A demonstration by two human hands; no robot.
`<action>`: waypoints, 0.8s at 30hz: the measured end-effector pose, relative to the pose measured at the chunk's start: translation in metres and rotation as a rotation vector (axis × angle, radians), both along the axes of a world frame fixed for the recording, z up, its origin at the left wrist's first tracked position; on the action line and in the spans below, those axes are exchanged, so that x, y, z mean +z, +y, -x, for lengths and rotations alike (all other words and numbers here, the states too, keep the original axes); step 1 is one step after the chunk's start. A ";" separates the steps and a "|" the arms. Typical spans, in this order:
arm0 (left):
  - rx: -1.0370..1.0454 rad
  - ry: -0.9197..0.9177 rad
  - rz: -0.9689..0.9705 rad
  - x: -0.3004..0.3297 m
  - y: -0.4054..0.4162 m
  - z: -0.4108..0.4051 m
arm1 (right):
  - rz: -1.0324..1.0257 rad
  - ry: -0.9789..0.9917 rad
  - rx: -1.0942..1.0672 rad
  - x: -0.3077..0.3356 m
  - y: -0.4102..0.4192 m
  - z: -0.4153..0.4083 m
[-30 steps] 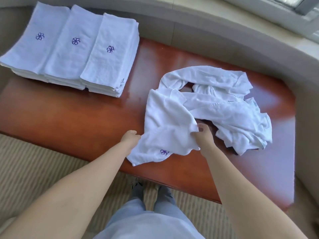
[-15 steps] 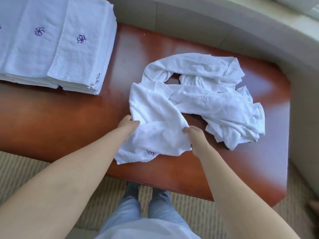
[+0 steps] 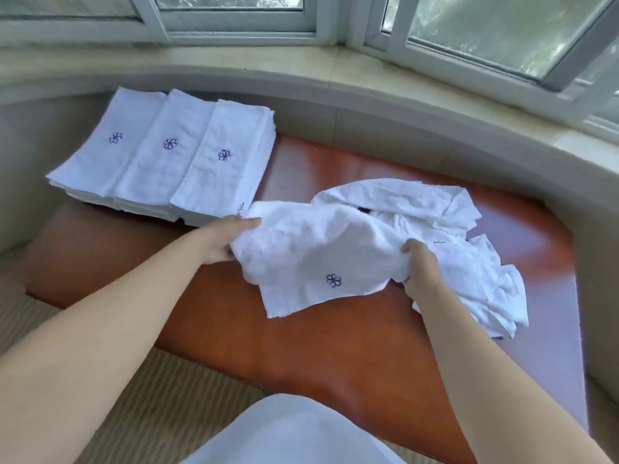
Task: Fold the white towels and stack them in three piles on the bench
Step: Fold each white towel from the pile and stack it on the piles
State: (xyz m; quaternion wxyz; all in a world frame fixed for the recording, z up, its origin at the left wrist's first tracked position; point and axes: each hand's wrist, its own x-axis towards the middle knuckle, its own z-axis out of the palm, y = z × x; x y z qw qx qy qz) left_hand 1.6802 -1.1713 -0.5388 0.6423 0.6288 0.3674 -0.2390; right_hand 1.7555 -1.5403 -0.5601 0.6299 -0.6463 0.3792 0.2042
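A white towel [image 3: 311, 256] with a purple flower mark is stretched between my hands above the red-brown wooden bench [image 3: 301, 346]. My left hand [image 3: 224, 241] grips its left edge and my right hand [image 3: 418, 266] grips its right edge. Behind and to the right lies a crumpled heap of unfolded white towels [image 3: 469, 256]. Three piles of folded towels sit side by side at the bench's far left: the left pile [image 3: 100, 152], the middle pile [image 3: 157, 162] and the right pile [image 3: 221, 169], each topped by a purple flower mark.
A curved stone window sill [image 3: 368, 78] and windows [image 3: 485, 31] run behind the bench. Striped beige carpet [image 3: 150, 396] covers the floor in front. My light trousers [image 3: 294, 433] show at the bottom edge.
Both hands have lifted the towel off the bench and spread it apart. The view has tilted up, bringing the windows and all three piles into sight.
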 end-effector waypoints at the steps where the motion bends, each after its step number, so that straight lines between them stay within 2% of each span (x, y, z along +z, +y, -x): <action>1: 0.021 0.010 0.027 -0.012 -0.007 0.006 | 0.012 0.016 0.049 -0.004 0.001 0.001; 4: 0.269 -0.056 0.006 -0.040 -0.022 0.014 | 0.045 0.021 0.148 -0.014 0.000 0.007; 9: 0.605 -0.179 0.232 -0.052 -0.014 0.019 | 0.026 0.090 0.182 -0.027 -0.017 0.014; 13: 0.435 -0.117 0.154 -0.051 -0.011 0.026 | -0.012 0.064 0.317 -0.031 -0.021 0.016; 18: 0.454 -0.178 0.067 -0.021 0.004 0.014 | 0.022 -0.061 0.376 -0.010 -0.012 0.006; 24: 0.477 -0.325 -0.041 0.050 0.027 -0.004 | -0.053 -0.303 0.190 0.044 0.001 -0.014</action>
